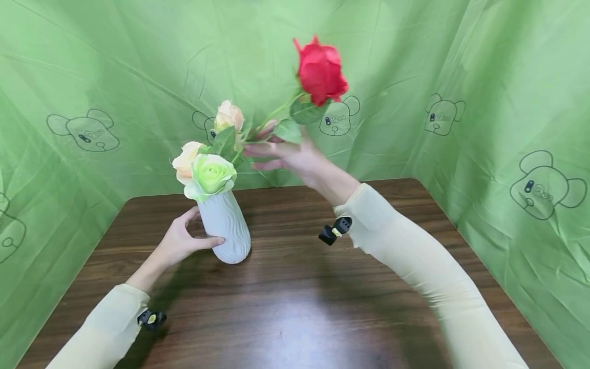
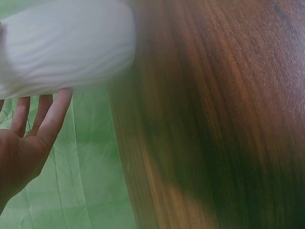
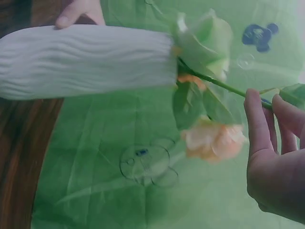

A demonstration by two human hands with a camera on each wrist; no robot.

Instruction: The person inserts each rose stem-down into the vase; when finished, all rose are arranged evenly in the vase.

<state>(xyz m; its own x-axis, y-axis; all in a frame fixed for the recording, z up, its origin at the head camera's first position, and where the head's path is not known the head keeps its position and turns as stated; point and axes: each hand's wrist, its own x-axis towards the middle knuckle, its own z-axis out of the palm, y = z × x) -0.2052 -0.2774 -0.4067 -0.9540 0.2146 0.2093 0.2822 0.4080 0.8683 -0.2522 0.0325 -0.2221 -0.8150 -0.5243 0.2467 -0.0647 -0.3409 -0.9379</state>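
Note:
A white vase (image 1: 227,228) with wavy ridges stands on the table, its base near the tabletop. My left hand (image 1: 180,240) holds it around the side, thumb on the near face and fingers behind; the left wrist view shows fingertips against the vase. A pale green rose (image 1: 213,175) and two peach roses, one at the left (image 1: 186,161) and one higher (image 1: 228,116), sit at its mouth. My right hand (image 1: 299,156) pinches the stem (image 3: 221,85) of a red rose (image 1: 321,74), whose bloom leans up to the right. The stem runs to the vase mouth; its end is hidden.
A dark wooden table (image 1: 295,287) lies beneath. Green cloth (image 1: 387,46) printed with bear heads hangs behind it and along both sides, close to the table's edges. Small black devices are strapped at the left sleeve (image 1: 151,319) and the right sleeve (image 1: 335,230).

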